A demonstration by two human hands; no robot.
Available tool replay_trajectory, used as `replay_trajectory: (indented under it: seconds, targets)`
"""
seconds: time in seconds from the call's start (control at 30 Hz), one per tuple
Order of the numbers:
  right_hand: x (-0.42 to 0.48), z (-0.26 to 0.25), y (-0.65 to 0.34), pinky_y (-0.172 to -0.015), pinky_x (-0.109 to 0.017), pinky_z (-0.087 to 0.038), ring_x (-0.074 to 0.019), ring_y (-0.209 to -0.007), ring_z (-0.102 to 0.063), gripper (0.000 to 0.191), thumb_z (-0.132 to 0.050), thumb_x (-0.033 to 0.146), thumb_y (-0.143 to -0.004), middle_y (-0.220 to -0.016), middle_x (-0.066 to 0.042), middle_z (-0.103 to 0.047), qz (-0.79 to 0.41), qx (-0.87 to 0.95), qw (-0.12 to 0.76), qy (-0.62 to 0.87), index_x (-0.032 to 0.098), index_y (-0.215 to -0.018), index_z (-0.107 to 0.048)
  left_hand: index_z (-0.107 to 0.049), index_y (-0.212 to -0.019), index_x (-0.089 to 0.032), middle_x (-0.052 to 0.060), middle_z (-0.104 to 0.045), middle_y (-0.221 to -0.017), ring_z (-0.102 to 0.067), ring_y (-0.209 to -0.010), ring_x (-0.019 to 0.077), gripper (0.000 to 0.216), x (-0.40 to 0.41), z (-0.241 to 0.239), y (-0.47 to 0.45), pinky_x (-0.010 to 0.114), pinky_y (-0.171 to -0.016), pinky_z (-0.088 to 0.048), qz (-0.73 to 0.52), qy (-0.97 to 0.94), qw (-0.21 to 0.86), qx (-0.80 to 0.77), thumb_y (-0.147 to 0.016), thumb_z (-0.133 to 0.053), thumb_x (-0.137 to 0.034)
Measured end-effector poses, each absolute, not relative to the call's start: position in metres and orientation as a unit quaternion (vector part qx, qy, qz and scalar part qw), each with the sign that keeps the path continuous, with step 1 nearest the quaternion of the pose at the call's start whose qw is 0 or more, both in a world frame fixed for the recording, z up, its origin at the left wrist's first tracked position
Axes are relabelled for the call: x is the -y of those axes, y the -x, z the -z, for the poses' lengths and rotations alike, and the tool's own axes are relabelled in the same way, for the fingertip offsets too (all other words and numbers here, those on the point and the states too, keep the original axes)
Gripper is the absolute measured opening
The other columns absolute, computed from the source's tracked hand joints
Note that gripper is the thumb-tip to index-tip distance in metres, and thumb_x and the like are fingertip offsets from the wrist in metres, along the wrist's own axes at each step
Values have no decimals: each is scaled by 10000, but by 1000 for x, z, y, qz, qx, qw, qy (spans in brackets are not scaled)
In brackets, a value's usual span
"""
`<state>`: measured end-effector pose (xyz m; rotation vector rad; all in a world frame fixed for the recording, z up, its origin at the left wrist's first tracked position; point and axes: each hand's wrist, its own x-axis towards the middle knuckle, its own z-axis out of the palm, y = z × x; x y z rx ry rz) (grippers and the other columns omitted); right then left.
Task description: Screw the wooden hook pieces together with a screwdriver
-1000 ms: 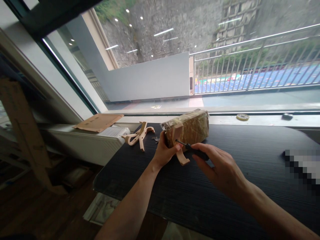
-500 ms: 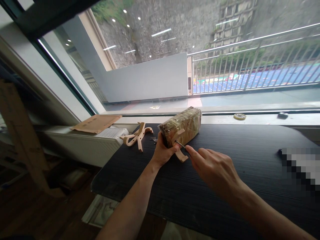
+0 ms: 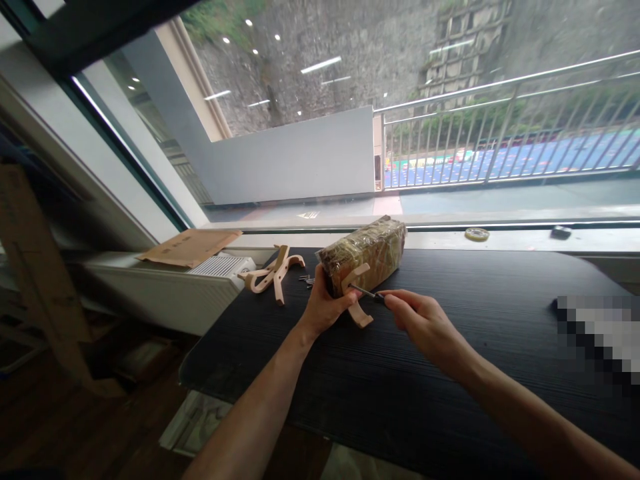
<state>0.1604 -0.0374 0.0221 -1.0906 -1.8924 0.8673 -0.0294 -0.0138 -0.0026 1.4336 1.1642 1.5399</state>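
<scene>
A block wrapped in clear film (image 3: pixel 373 250) rests on the dark table, its brownish surface showing through. Against its near end lies a curved wooden hook (image 3: pixel 361 316). My left hand (image 3: pixel 325 303) is closed around that end, with the thumb on the hook's middle. My right hand (image 3: pixel 417 317) grips the dark handle of a screwdriver (image 3: pixel 369 293). The screwdriver's thin shaft points left, its tip at the middle of the hook by my left thumb. Whether a screw sits under the tip I cannot make out.
Left of the block lie more curved wooden hooks (image 3: pixel 280 273) and several screws (image 3: pixel 307 280). On the sill are a roll of tape (image 3: pixel 477 234) and a small dark object (image 3: pixel 561 232). A brown envelope (image 3: pixel 190 247) lies above the radiator. A blurred-out object (image 3: pixel 600 333) sits at the table's right.
My right hand has shifted slightly right and its grip has loosened back along the handle, so more of the screwdriver shows. My left hand still holds the block and hook.
</scene>
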Motion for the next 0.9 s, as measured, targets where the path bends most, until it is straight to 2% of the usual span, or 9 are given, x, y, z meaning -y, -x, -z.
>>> replay_trajectory:
  seconds: [0.07, 0.17, 0.3, 0.4, 0.5, 0.57, 0.67, 0.77, 0.9]
  targets:
    - [38, -23, -163, -447, -228, -370, -128, -497, -545, 354, -414, 362, -893, -597, 0, -635, -278, 763, 378, 445, 164, -1036, -671, -405, -1039, -227, -13, -569, -923, -585, -785, 128, 586, 14, 4, 28, 275, -722, -499, -601, -554, 354, -456, -577, -763, -186]
    - [43, -24, -165, -513, -238, -381, -137, -572, -580, 314, -498, 304, -858, -709, -12, -666, -69, 822, 365, 431, 207, -1127, -627, -400, -1065, -223, -7, -568, -928, -582, -798, 134, 613, 13, 7, 28, 282, -735, -495, -600, -556, 333, -468, -573, -766, -187]
    - [49, -21, -162, -525, -249, -361, -144, -584, -575, 293, -434, 235, -911, -652, -19, -627, 121, 858, 339, 365, 216, -1113, -646, -413, -1069, -219, -16, -563, -898, -571, -770, 130, 598, 12, 11, 28, 278, -723, -483, -598, -561, 307, -483, -585, -762, -206]
    - [48, -16, -159, -567, -256, -398, -147, -611, -599, 293, -436, 235, -909, -698, -40, -663, 65, 853, 365, 368, 184, -1089, -661, -409, -1058, -222, -20, -564, -890, -572, -761, 127, 585, 13, 11, 28, 280, -724, -482, -595, -563, 320, -476, -591, -761, -204]
    - [44, -14, -156, -630, -267, -446, -165, -702, -639, 282, -500, 282, -861, -828, -63, -710, -153, 789, 423, 419, 160, -1038, -681, -400, -1063, -223, -14, -566, -909, -578, -786, 133, 590, 13, 9, 27, 289, -743, -488, -593, -568, 327, -467, -596, -761, -202]
    - [40, -14, -154, -619, -264, -458, -168, -706, -640, 288, -530, 326, -829, -821, -55, -715, -319, 717, 436, 441, 151, -983, -698, -404, -1070, -221, -9, -566, -925, -580, -811, 140, 603, 13, 8, 27, 293, -754, -490, -594, -572, 321, -466, -588, -766, -200]
    - [36, -16, -153, -571, -250, -448, -158, -665, -623, 307, -526, 370, -819, -753, -36, -703, -438, 661, 425, 436, 153, -940, -706, -400, -1058, -219, -7, -567, -937, -581, -808, 139, 603, 13, 7, 27, 293, -748, -494, -596, -571, 328, -460, -580, -768, -198]
    - [38, -18, -156, -589, -257, -437, -161, -674, -622, 296, -543, 365, -807, -767, -28, -696, -350, 705, 413, 458, 195, -1000, -689, -390, -1054, -222, -9, -564, -934, -577, -783, 129, 592, 13, 8, 27, 286, -726, -495, -594, -564, 331, -468, -592, -760, -204]
    - [45, -21, -162, -542, -264, -373, -166, -607, -600, 331, -506, 312, -848, -714, -24, -665, -78, 822, 359, 435, 235, -1145, -628, -411, -1050, -218, -19, -550, -905, -558, -770, 120, 587, 14, 8, 25, 257, -698, -481, -590, -563, 291, -500, -581, -765, -200]
